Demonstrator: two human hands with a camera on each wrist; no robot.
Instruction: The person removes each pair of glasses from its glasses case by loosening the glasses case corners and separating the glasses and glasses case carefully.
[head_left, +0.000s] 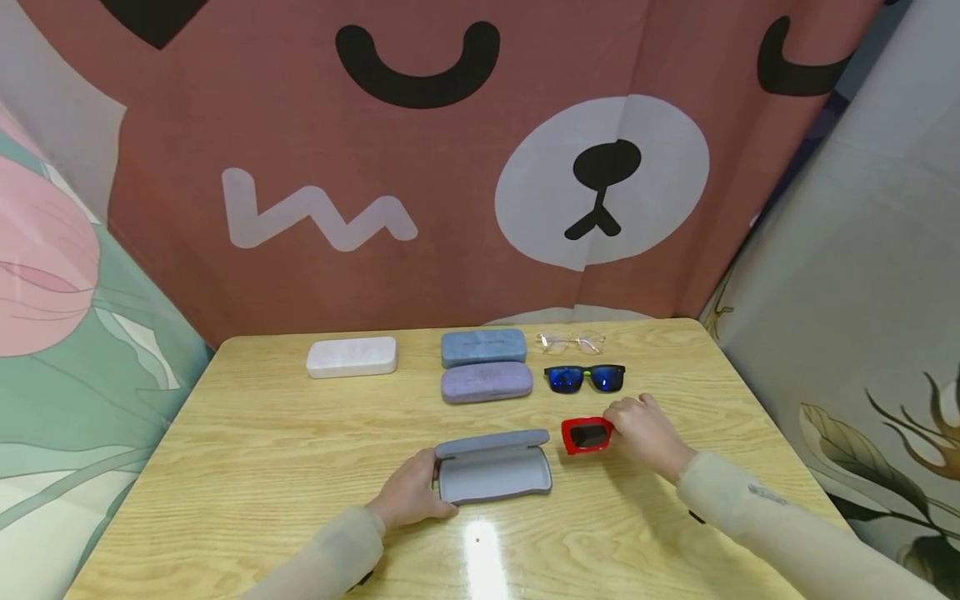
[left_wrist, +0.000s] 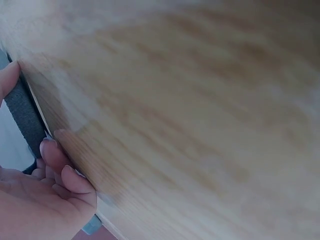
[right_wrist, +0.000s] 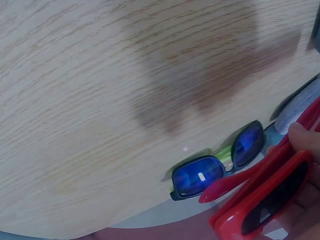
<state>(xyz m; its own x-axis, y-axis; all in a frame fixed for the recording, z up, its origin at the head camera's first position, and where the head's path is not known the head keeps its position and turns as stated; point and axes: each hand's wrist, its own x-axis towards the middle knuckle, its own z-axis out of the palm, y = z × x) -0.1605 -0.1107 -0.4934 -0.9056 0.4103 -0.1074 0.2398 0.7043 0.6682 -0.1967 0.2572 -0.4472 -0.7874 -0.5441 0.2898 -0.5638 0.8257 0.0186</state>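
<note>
An open grey glasses case (head_left: 495, 475) lies near the front of the table, its pale inside showing. My left hand (head_left: 412, 492) grips its left end, with the thumb at the front edge; the left wrist view shows the curled fingers (left_wrist: 55, 155) at the case's dark rim. To the right of the case, my right hand (head_left: 647, 433) pinches red-framed sunglasses (head_left: 587, 436) by one side, held above the table. In the right wrist view the red sunglasses (right_wrist: 265, 195) have a temple arm sticking out, and part of the hand is cut off by the frame edge.
Behind the red pair lie black sunglasses with blue lenses (head_left: 585, 379) and thin clear-lens eyeglasses (head_left: 572, 342). A purple case (head_left: 487, 382), a blue case (head_left: 483, 347) and a white case (head_left: 352, 357), all closed, stand toward the back of the wooden table (head_left: 262, 467).
</note>
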